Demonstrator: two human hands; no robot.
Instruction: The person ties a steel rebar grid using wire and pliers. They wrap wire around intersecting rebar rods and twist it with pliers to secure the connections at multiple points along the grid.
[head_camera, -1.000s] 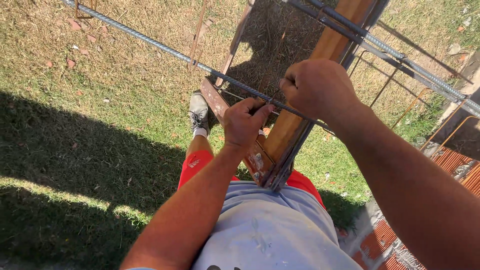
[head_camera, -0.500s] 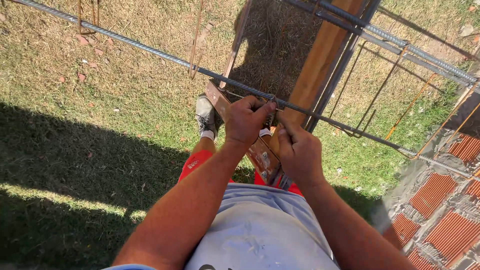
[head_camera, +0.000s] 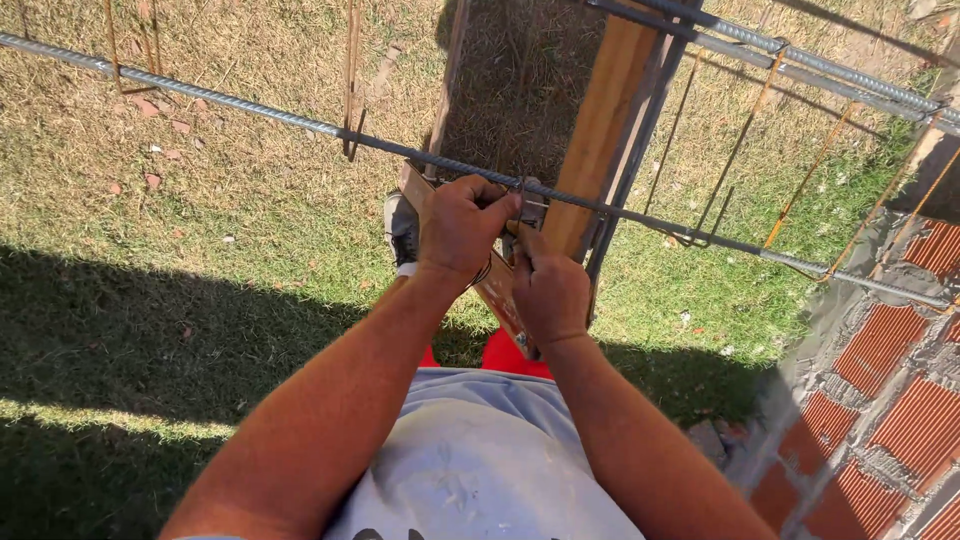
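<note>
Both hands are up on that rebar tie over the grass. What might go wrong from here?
1. The thin tie wire sits right at the left hand and right hand; its ends may prick bare fingers.
2. The long ribbed rebar looks only lightly held and might shift.
3. The view looks down onto grass, so a fall seems possible.

Both forearms are bare to above the elbow, with no sleeves, gloves, watch or rings showing on the left hand (head_camera: 462, 228) or the right hand (head_camera: 549, 293). A light grey T-shirt (head_camera: 480, 460) covers the torso, with faint pale smears across the front and a bit of dark print at its 6 o'clock edge. At the shirt's 12 o'clock, red shorts (head_camera: 508, 355) show. A grey-and-black sneaker (head_camera: 402, 232) over a white sock sits at 10 o'clock from the shorts.
</note>
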